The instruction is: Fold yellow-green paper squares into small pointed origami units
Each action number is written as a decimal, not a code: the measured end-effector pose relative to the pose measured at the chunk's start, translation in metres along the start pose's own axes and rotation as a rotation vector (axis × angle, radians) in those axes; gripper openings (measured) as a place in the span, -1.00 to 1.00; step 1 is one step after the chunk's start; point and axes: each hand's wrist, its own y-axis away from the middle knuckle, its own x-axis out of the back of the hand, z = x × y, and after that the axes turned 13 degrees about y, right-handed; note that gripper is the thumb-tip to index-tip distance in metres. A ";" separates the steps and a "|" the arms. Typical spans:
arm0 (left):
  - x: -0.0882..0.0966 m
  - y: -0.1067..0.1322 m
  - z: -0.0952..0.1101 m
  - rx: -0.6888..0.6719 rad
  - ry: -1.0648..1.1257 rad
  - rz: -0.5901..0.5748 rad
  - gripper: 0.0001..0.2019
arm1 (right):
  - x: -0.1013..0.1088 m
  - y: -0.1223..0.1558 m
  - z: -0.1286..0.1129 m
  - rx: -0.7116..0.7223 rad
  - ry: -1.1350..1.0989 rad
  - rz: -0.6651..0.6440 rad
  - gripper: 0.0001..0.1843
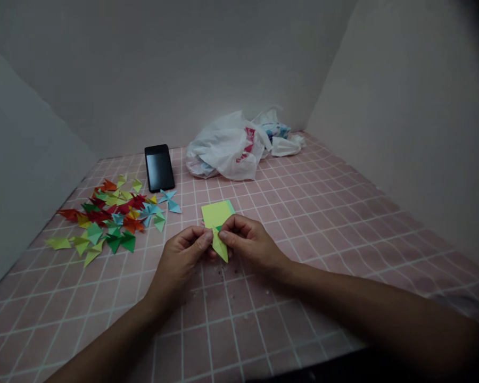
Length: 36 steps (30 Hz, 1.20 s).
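Between my two hands is a small folded piece of yellow-green paper [220, 249], narrowing to a point at its lower end. My left hand [187, 254] pinches its left side between thumb and fingers. On the other side, my right hand [252, 242] is closed on its upper right edge. Just beyond my fingers lies a stack of square paper sheets [215, 213], yellow on top, with a light green edge showing at the right. My hands hide the near part of the stack.
Many folded paper pieces [114, 213] in red, orange, yellow, green and blue lie at the left. A black phone [159, 168] is behind them. White plastic bags [227, 146] sit by the back wall. Pink checked cloth [311, 202] covers the surface, with walls on three sides.
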 end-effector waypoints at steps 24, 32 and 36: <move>0.000 0.000 0.000 -0.051 -0.097 0.010 -0.81 | -0.004 0.001 0.002 -0.042 -0.012 0.021 -0.75; -0.005 0.003 0.003 -0.120 -0.160 0.055 -0.82 | -0.004 0.002 0.003 -0.025 0.003 0.001 -0.75; -0.004 0.003 0.002 -0.123 -0.157 0.046 -0.81 | -0.003 0.001 0.002 0.005 0.039 -0.007 -0.76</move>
